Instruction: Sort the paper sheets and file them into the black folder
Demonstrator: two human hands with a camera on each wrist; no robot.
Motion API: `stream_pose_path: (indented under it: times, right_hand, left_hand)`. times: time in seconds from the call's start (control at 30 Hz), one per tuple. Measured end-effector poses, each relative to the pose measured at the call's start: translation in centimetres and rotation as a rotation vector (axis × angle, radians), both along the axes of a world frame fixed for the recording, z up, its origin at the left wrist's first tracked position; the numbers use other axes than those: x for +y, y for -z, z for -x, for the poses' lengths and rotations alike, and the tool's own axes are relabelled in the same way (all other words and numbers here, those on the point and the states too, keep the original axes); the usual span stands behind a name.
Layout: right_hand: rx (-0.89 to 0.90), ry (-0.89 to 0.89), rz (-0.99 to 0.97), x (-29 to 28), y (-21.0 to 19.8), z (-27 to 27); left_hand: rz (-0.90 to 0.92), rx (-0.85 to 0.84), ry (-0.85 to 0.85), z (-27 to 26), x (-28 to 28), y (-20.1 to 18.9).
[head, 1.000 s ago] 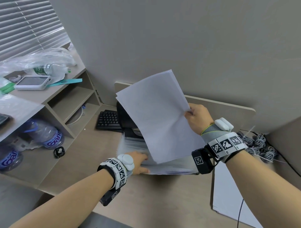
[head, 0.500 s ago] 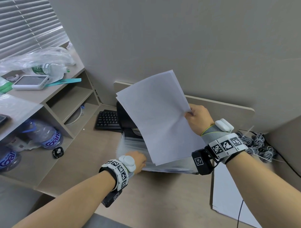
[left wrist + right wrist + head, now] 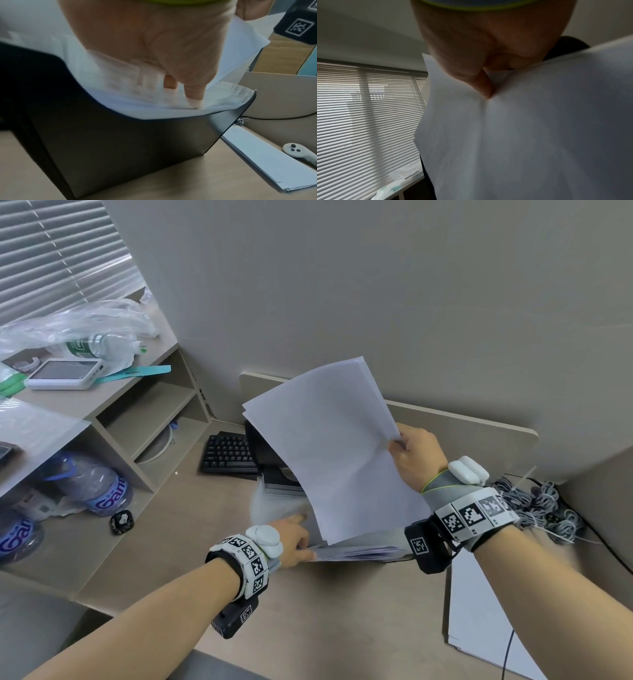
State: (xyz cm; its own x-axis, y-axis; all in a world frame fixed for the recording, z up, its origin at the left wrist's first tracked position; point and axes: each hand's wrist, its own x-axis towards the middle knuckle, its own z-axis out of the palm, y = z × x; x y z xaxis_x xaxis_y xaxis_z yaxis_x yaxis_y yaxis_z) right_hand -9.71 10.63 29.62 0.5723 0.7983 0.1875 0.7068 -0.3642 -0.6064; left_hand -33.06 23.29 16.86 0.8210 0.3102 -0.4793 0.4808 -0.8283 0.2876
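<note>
My right hand [image 3: 399, 444] pinches the right edge of a few white paper sheets [image 3: 329, 446] and holds them tilted above the desk; in the right wrist view the thumb [image 3: 483, 86] presses into the sheets [image 3: 530, 135]. Below them lies the open black folder [image 3: 120, 142] with clear plastic sleeves [image 3: 284, 501]. My left hand [image 3: 296, 537] is at the sleeves' near left edge. The thumb [image 3: 193, 97] lies on the sleeve edges [image 3: 223, 100] with a finger behind them, pinching a bundle. The held sheets hide most of the folder in the head view.
A black keyboard [image 3: 227, 453] lies behind the folder. A flat stack of white paper [image 3: 479, 611] sits on the desk to the right, with a white controller [image 3: 296, 151] beside it. Grey cables [image 3: 537, 501] are coiled at the back right. Shelves with water bottles [image 3: 99, 487] stand on the left.
My left hand has shifted slightly along the sleeve edges, and a sleeve now blurs upward at the folder's left. The right hand holds the sheets in the same place.
</note>
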Motion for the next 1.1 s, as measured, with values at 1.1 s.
stream_pose_path:
  times: [1.1]
  right_hand:
    - [-0.364, -0.306, 0.713, 2.3, 0.4, 2.5]
  left_hand:
    - [-0.273, 0.011, -0.068, -0.3, 2.3, 0.5]
